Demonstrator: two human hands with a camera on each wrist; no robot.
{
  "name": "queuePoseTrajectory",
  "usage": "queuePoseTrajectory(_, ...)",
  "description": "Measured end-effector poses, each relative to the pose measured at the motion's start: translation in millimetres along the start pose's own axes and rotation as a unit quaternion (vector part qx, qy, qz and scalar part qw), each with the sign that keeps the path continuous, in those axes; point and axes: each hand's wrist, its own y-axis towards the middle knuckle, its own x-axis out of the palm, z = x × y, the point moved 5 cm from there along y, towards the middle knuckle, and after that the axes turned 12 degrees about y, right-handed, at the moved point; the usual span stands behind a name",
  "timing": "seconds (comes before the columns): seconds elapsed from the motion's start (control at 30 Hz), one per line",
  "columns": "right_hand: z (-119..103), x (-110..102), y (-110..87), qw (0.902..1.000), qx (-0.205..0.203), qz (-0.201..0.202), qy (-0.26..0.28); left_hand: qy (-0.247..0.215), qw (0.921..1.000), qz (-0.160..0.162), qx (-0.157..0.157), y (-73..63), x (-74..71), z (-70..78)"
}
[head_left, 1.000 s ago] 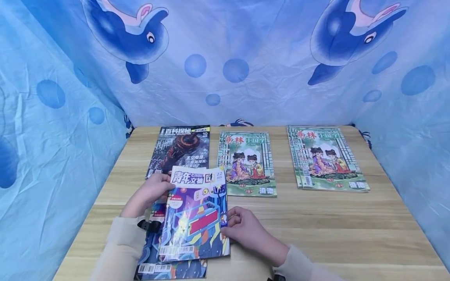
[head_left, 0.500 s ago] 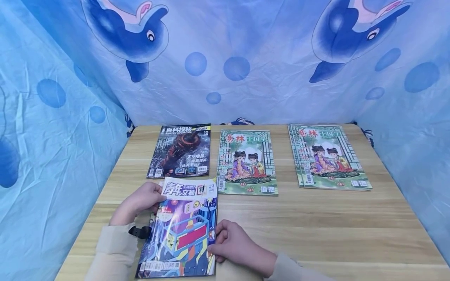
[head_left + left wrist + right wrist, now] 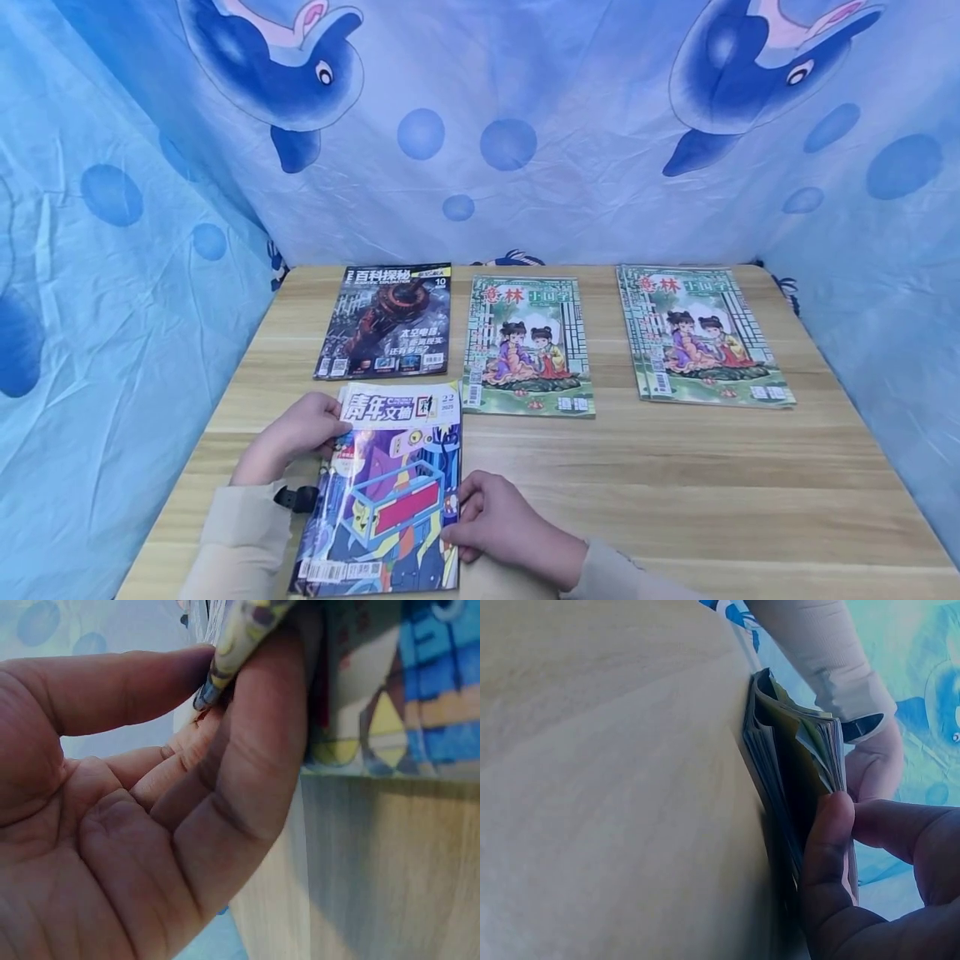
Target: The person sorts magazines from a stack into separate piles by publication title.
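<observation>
A colourful purple-and-blue magazine (image 3: pixel 401 504) with a white title band lies over another magazine at the table's near left, almost lined up with it. My left hand (image 3: pixel 300 429) pinches its left edge near the top. In the left wrist view the thumb (image 3: pixel 142 686) is on one face and the curled fingers (image 3: pixel 259 742) are on the other. My right hand (image 3: pixel 513 525) pinches the right edge lower down. The right wrist view shows the upper magazine (image 3: pixel 825 742) between thumb and finger, with a dark gap above the lower magazine (image 3: pixel 761 757), which is mostly hidden in the head view.
Behind lies a dark magazine (image 3: pixel 386 321) with a machine on its cover. To its right is a green magazine (image 3: pixel 528 346) with two cartoon figures. More green magazines (image 3: pixel 705 337) overlap at the far right. Blue dolphin-print cloth (image 3: pixel 480 200) surrounds the wooden table (image 3: pixel 675 483).
Both hands have brought the upper magazine left and toward the near edge, off the dark magazine and over the lower one. In the last half second it has settled slightly.
</observation>
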Motion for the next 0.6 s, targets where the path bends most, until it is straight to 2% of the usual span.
queuePoseTrajectory(0.2,0,1,0.4,0.9997,0.008,0.001,-0.021,0.039,0.999,0.022,-0.002,-1.8,-6.8,1.5)
queuePoseTrajectory(0.37,-3,-3,-1.4,0.9984,-0.01,0.006,-0.056,0.052,0.9981,0.031,-0.01,-2.5,-11.2,3.6)
queuePoseTrajectory(0.5,-9,-9,-1.8,0.9927,-0.043,0.016,-0.111,0.071,0.995,0.065,-0.026,-2.1,-14.7,3.0)
queuePoseTrajectory(0.6,-15,-16,-0.7,0.988,-0.067,0.029,-0.136,0.1,0.9894,0.103,-0.023,-2.0,-18.6,6.0)
